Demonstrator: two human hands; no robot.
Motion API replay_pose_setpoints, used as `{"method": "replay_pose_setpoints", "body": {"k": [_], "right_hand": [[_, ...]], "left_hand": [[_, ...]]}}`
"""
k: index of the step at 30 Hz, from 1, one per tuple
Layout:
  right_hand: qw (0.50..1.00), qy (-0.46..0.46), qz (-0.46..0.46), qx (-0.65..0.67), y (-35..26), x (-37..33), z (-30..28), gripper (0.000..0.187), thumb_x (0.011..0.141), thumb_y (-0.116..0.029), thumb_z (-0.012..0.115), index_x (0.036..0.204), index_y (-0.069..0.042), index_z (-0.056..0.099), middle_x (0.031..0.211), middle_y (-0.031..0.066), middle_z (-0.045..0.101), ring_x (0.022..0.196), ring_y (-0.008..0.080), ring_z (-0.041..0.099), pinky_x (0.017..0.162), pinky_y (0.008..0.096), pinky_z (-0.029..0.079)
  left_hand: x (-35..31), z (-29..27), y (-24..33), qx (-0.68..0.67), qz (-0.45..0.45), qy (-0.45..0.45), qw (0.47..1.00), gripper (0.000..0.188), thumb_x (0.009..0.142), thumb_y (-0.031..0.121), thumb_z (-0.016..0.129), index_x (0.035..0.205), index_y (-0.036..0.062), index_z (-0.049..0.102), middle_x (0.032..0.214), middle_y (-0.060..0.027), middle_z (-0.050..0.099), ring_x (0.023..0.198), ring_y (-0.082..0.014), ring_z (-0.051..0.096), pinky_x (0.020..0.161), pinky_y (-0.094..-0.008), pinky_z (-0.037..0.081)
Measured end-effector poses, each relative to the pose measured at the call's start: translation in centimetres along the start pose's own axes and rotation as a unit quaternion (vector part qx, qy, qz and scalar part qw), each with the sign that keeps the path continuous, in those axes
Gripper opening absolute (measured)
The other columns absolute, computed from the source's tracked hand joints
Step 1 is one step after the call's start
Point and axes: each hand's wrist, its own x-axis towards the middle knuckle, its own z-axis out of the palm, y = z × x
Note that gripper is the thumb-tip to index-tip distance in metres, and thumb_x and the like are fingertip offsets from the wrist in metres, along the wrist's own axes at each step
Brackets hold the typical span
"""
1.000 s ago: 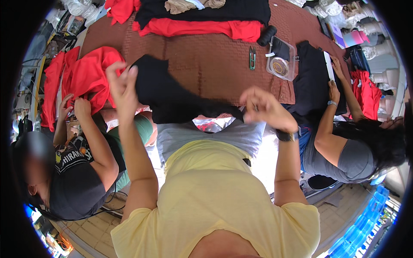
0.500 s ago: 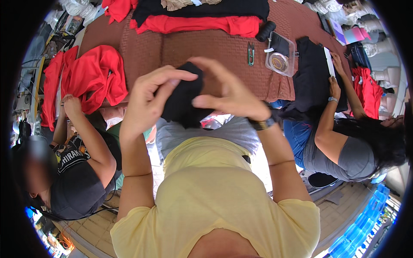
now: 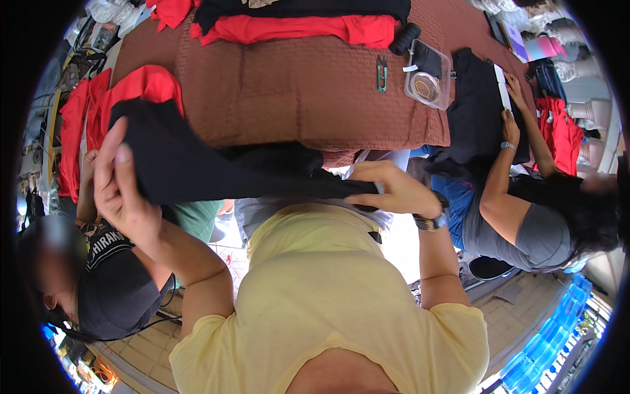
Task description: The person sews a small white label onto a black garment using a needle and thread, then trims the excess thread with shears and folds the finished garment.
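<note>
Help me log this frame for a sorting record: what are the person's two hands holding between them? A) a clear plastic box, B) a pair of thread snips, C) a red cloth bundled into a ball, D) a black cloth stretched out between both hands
D: the left hand and the right hand each grip an end of the black cloth, which spans between them above the brown table.

The left hand [image 3: 125,190] is raised with fingers closed in a grip; the right hand [image 3: 394,190] pinches lower, arms spread apart.
</note>
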Motion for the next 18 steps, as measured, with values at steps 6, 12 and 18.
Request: {"method": "replay_pose_setpoints", "body": {"k": [6,12,18], "right_hand": [[0.973,0.22,-0.003,0.067,-6.1,-3.6,-8.5,0.018,0.089,-0.006,0.072,0.102,0.006,0.069,0.093,0.0044,0.068,0.089,0.0116,0.063,0.08,0.0303,0.051],[0.932,0.286,0.072,-0.212,8.6,9.4,-14.4,0.038,0.081,-0.029,0.082,0.107,-0.001,0.074,0.093,0.0162,0.074,0.094,0.0256,0.071,0.085,0.0359,0.053],[0.734,0.488,0.033,-0.471,13.6,14.4,-6.8,0.033,0.075,-0.001,0.072,0.106,-0.006,0.062,0.104,0.0167,0.059,0.097,0.0379,0.058,0.081,0.0489,0.049]], "left_hand": [[2.0,2.1,0.1,0.005,-0.002,-0.019,1.0,0.034,0.099,0.008,0.061,0.131,-0.0051,0.061,0.126,-0.0141,0.066,0.107,-0.0163,0.065,0.096,-0.0289,0.05],[8.3,9.8,-17.6,0.247,0.132,-0.219,0.935,0.055,0.082,0.014,0.081,0.133,0.0064,0.061,0.119,-0.0151,0.06,0.119,-0.0317,0.059,0.102,-0.0391,0.047],[6.3,11.9,-23.5,0.345,0.075,-0.201,0.914,0.073,0.079,0.016,0.083,0.145,0.0168,0.05,0.137,-0.0181,0.047,0.123,-0.0423,0.054,0.101,-0.0485,0.047]]}}
